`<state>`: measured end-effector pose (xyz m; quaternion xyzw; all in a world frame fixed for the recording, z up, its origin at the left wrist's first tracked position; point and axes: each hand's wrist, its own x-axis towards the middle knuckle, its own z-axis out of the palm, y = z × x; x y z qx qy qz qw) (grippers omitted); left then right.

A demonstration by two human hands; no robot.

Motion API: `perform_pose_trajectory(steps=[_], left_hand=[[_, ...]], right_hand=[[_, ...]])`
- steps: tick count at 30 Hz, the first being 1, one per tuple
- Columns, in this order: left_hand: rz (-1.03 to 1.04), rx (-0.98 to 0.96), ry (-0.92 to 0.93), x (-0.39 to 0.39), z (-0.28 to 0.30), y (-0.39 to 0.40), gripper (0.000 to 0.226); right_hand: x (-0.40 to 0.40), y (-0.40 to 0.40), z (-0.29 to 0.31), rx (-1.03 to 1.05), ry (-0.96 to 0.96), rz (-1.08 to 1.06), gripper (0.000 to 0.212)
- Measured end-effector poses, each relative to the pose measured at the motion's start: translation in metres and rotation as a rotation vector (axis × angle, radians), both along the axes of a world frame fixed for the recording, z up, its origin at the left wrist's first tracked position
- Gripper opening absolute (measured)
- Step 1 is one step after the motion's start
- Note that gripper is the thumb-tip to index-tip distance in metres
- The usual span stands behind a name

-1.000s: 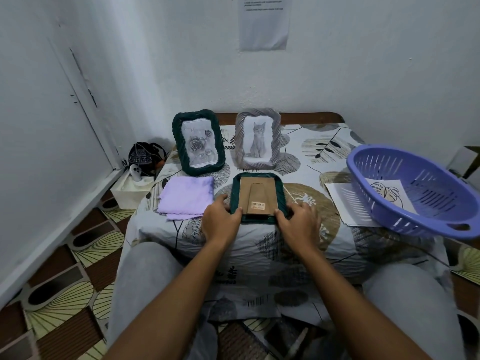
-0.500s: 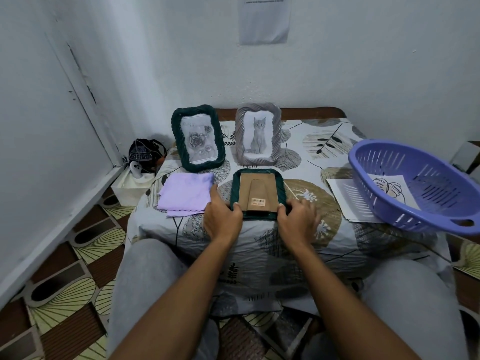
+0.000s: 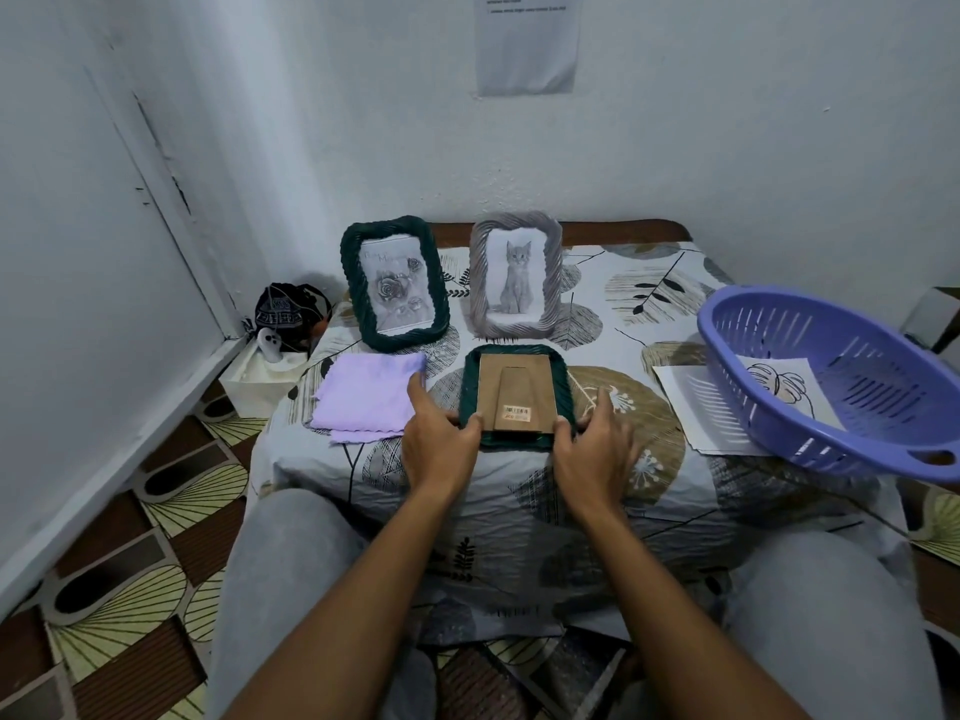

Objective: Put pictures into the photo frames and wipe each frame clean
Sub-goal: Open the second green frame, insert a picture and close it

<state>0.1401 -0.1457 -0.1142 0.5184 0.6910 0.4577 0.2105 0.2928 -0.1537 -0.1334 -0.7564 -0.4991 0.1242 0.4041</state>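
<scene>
A dark green frame (image 3: 517, 397) is being held face down on the table (image 3: 675, 283), its brown cardboard back uppermost. Its near left corner is being pinched by the left hand (image 3: 439, 449), thumb on the cardboard and index finger stretched along the frame's left side. Its near right corner is being gripped by the right hand (image 3: 595, 449), fingers curled over the rim. A lilac cloth (image 3: 366, 394) is lying folded just left of the left hand. At the far side, two frames are being displayed upright: a green one with a rose picture (image 3: 395, 285) on the left and a grey one with a cat picture (image 3: 516, 280) on the right. At the right, a purple basket (image 3: 831, 376) is being supported tilted over loose sheets (image 3: 691, 407), with a leaf drawing (image 3: 779, 387) inside it.
</scene>
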Motion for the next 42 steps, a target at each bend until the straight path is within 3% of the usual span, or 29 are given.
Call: perform_pose_trajectory(steps=[5, 11, 14, 19, 23, 30, 36, 39, 42], left_hand=[[-0.131, 0.005, -0.002, -0.015, 0.007, 0.016, 0.085], [-0.213, -0.101, -0.158, -0.011, 0.028, 0.055, 0.062], [-0.250, -0.183, -0.193, -0.009, 0.029, 0.070, 0.058], [-0.246, -0.283, -0.252, -0.010, 0.028, 0.081, 0.068], [-0.230, -0.292, -0.300, -0.014, 0.022, 0.089, 0.088], [-0.261, -0.288, -0.340, -0.016, 0.019, 0.089, 0.086], [-0.287, -0.281, -0.352, -0.016, 0.018, 0.084, 0.086], [-0.287, -0.266, -0.345, -0.019, 0.013, 0.083, 0.074], [-0.310, -0.215, -0.419, -0.016, 0.021, 0.074, 0.041]], right_hand=[[0.018, 0.013, 0.011, -0.009, 0.032, 0.054, 0.057], [0.041, 0.046, 0.041, -0.054, 0.403, 0.229, 0.021], [0.046, 0.064, 0.047, -0.153, 0.520, 0.288, 0.019], [0.048, 0.077, 0.045, -0.235, 0.492, 0.331, 0.010], [0.046, 0.079, 0.044, -0.265, 0.399, 0.357, 0.037], [0.049, 0.058, 0.069, -0.517, 0.191, 0.441, 0.071], [0.053, 0.045, 0.067, -0.560, 0.336, 0.471, 0.082], [0.053, 0.044, 0.067, -0.571, 0.413, 0.482, 0.083], [0.053, 0.044, 0.064, -0.576, 0.480, 0.489, 0.085]])
